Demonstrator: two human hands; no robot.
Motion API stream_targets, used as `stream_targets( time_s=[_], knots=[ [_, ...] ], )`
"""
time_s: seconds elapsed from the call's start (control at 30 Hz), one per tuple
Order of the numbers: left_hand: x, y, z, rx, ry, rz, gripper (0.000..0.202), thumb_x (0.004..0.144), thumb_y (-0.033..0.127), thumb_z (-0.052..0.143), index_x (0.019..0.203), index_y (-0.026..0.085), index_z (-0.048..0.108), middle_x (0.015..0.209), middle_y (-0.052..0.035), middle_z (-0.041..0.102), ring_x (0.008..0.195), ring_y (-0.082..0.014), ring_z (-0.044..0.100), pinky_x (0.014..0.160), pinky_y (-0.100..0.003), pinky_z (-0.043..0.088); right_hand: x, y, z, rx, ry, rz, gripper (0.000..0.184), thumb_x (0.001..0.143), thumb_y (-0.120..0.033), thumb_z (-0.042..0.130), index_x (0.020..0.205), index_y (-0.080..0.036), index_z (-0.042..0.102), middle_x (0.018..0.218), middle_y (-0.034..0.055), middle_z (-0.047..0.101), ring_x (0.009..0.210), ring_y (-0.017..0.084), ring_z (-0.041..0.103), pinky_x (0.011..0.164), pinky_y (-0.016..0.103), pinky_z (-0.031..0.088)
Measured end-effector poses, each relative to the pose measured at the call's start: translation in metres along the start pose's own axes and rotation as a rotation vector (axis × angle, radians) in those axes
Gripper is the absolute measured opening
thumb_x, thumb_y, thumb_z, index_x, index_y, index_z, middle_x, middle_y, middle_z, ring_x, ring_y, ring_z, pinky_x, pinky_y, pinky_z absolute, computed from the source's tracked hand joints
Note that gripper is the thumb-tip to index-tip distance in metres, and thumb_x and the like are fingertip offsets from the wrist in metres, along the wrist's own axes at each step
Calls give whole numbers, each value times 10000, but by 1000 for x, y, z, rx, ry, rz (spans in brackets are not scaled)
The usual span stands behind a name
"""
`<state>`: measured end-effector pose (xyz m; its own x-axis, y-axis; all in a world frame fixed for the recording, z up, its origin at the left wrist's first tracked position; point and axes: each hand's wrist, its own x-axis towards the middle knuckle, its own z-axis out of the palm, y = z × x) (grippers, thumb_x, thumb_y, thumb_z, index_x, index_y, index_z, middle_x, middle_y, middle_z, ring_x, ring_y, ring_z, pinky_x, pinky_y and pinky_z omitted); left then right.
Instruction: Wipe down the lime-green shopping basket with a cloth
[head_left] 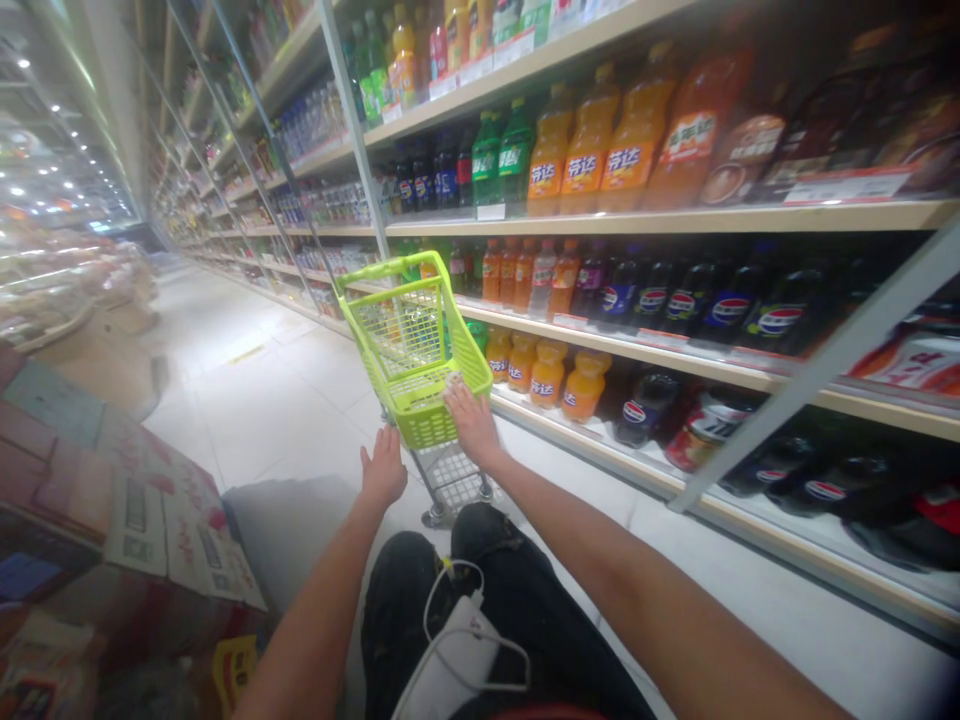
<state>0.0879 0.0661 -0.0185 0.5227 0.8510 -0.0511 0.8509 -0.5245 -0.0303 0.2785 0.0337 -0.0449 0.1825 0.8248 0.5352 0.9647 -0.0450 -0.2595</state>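
Observation:
A lime-green shopping cart [420, 395] with a plastic lattice basket stands in front of my knees. My right hand [471, 418] lies over the near right edge of its basket, fingers stretched out. Something small and pale shows at those fingertips; I cannot make out what it is. My left hand [385, 466] is beside the basket's lower left corner, thumb apart from the fingers, and nothing shows in it. Whether it touches the cart I cannot tell. Under the basket, the wire lower rack [457, 488] and wheels are partly visible.
Shelves to the right carry orange soda bottles [581, 155], dark cola bottles [726, 308] and small orange bottles [547, 372]. A grey shelf post [825, 375] slants nearby. Cardboard boxes [150, 520] stand at left. A white device [457, 655] with a cable lies on my lap.

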Motion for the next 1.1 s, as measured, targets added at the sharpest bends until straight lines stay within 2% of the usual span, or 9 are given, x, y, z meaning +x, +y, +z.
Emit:
stream_targets(
  time_s=[0.3, 0.47, 0.6, 0.67, 0.73, 0.87, 0.93, 1.0, 1.1],
  knots=[
    [-16, 23, 5, 38, 48, 43, 677, 759, 141, 377, 1402, 153, 164, 1497, -83, 116, 1371, -209, 103, 1074, -515, 170, -8, -40, 25, 25, 39, -268, 455, 856, -86, 365, 1298, -167, 434, 1386, 101, 391, 1323, 210, 266, 1049, 459, 223],
    [-30, 30, 18, 23, -5, 24, 707, 727, 122, 407, 1396, 121, 178, 1495, -89, 115, 1372, -214, 98, 1075, -524, 164, -27, -20, 47, 3, 27, -326, 443, 861, -88, 371, 1292, -165, 441, 1373, 101, 411, 1308, 231, 298, 1044, 489, 225],
    [-28, 43, 23, 29, -36, 36, 685, 735, 115, 385, 1393, 131, 196, 1497, -80, 114, 1372, -211, 100, 1081, -514, 157, -54, 3, 66, -19, -89, -296, 423, 831, -52, 387, 1221, -154, 517, 1303, 121, 495, 1248, 230, 399, 1014, 484, 286],
    [-23, 50, 22, 32, -26, 66, 669, 747, 120, 371, 1393, 131, 197, 1496, -80, 116, 1371, -210, 102, 1081, -514, 158, -67, 13, 70, -24, -127, -251, 427, 814, -29, 374, 1182, -152, 551, 1263, 124, 533, 1214, 226, 442, 991, 472, 321],
    [-17, 57, 20, 34, 2, 92, 646, 761, 119, 348, 1391, 124, 204, 1494, -85, 130, 1369, -212, 115, 1080, -516, 161, -74, 23, 64, -4, -86, -241, 462, 803, -21, 354, 1206, -159, 534, 1277, 117, 522, 1231, 214, 423, 999, 461, 316],
    [-7, 69, 20, 43, 84, 83, 639, 765, 108, 331, 1391, 116, 206, 1487, -100, 166, 1366, -220, 130, 1081, -512, 164, -64, 35, 39, 55, 158, -200, 526, 810, -35, 304, 1296, -182, 442, 1336, 99, 463, 1309, 179, 299, 1059, 458, 217],
    [-2, 77, 19, 41, 113, 81, 651, 758, 110, 341, 1393, 117, 200, 1485, -102, 173, 1366, -223, 129, 1080, -513, 164, -53, 40, 32, 60, 224, -158, 530, 813, -34, 292, 1304, -176, 431, 1340, 103, 457, 1317, 181, 282, 1066, 471, 192],
    [1, 85, 18, 36, 127, 99, 659, 752, 114, 349, 1394, 122, 199, 1487, -95, 172, 1367, -218, 128, 1081, -511, 162, -45, 44, 35, 58, 199, -145, 526, 810, -32, 308, 1303, -167, 432, 1346, 110, 449, 1311, 192, 293, 1061, 483, 198],
    [5, 98, 15, 43, 117, 143, 650, 758, 127, 345, 1393, 115, 204, 1488, -90, 165, 1368, -211, 123, 1086, -498, 154, -45, 49, 52, 52, 59, -167, 484, 817, -52, 345, 1272, -161, 469, 1341, 112, 454, 1284, 215, 339, 1037, 487, 248]
  ],
)
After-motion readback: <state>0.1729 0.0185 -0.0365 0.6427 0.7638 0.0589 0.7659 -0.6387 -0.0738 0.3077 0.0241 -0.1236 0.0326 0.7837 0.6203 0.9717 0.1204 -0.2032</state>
